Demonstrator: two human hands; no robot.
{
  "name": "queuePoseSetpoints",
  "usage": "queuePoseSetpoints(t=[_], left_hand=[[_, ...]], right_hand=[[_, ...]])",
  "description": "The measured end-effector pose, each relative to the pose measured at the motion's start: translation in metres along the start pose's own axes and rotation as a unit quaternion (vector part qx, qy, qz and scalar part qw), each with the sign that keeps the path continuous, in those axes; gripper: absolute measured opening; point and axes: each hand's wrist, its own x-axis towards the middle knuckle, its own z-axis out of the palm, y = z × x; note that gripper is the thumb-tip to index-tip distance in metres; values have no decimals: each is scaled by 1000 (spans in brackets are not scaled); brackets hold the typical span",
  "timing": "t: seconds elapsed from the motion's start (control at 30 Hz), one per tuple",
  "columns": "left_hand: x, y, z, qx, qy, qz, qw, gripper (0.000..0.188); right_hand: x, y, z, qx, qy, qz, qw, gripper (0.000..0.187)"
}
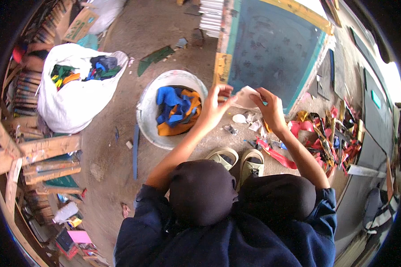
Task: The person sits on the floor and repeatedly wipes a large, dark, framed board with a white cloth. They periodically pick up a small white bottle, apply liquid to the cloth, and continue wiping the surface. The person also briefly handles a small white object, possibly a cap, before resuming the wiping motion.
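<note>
"Scrap point(245, 99) of white material: where is it?"
"Right of the tub point(143, 113). The right hand point(271, 109), nearly closed, pinches one edge of it; the left hand point(217, 107) is half open at the other edge, its hold unclear."
"And around the tub?"
"Blue and orange fabric point(170, 108) inside, a white sack point(73, 104) to its left, a teal-bordered panel point(276, 51) to its right."

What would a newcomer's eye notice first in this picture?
Probably the white tub of blue and orange scraps, left of centre. Next, the large framed panel at upper right and the bulging white sack at upper left. Near the centre, the right hand pinches a pale piece.
</note>
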Motion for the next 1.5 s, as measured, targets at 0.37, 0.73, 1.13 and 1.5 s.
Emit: queuePoseSetpoints(t=[0.37,0.73,1.13,1.5], left_hand=[[-51,-113,68,223,-67,23,972,54],[-9,-44,88,118,-233,72,963,39],[32,160,115,-9,-258,191,947,34],[-7,193,137,9,-228,192,955,37]], right_hand=[[-66,113,8,-18,92,56,994,15],[-84,95,-43,192,115,169,960,27],[-102,-50,-173,7,293,30,956,31],[-124,-57,-189,-6,407,12,913,18]])
